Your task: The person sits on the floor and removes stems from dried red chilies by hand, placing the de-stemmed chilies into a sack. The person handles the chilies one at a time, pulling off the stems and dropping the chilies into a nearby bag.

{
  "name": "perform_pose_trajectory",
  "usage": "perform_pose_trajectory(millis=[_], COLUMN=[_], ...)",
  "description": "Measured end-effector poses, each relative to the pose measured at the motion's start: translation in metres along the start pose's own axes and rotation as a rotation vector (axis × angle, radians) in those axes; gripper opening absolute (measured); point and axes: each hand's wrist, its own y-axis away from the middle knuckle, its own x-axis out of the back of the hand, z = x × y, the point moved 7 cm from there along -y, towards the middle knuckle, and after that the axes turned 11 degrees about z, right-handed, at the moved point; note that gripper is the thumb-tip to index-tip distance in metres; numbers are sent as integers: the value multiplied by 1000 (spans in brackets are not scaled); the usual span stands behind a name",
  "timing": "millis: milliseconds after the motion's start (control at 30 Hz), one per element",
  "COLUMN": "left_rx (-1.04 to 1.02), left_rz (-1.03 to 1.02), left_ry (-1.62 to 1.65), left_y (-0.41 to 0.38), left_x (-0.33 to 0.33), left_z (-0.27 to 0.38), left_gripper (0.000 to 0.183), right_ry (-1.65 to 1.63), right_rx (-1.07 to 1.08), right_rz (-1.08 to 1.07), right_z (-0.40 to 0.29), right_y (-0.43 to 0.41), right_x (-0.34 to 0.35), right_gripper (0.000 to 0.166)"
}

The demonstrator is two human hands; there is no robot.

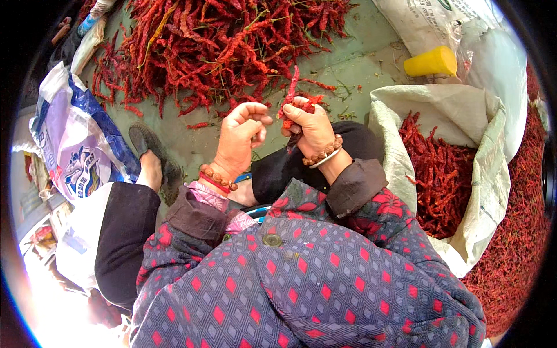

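My right hand (311, 130) grips a small bunch of dried red chili peppers (292, 85), one of them pointing up past the fingers. Just left of it is my left hand (243, 132), its fingers loosely curled. I cannot tell whether anything small is pinched in it. Beyond both hands a large heap of dried red chilies (209, 48), some with stems, spreads over the greenish floor (365, 48). To the right stands a woven sack (489, 161) with its mouth open and rim folded out, partly filled with chilies (439, 182).
A yellow plastic cylinder (431, 61) lies behind the sack, beside a printed white woven bag (431, 26). More red chilies (518, 217) cover the far right. At left are a white-and-blue printed bag (82, 130) and a dark shoe (150, 141). Stem scraps (346, 114) litter the floor.
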Motion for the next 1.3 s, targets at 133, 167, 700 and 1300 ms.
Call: perform_pose_trajectory(millis=[133, 167, 700, 1300], left_rx=[-11, -12, 74, -157], left_rz=[-90, -98, -8, -278], left_ry=[-12, -32, 151, -1233], left_y=[3, 1, -3, -16], left_x=[-11, -10, -23, 116], left_z=[-1, -3, -5, -24], left_gripper=[8, 8, 16, 22], right_ry=[78, 90, 89, -77], right_rx=[40, 61, 153, 51], right_rz=[-3, -13, -139, -87], right_z=[1, 0, -1, -3], right_y=[2, 2, 4, -2], right_x=[-1, -2, -4, -1], right_gripper=[11, 12, 11, 11])
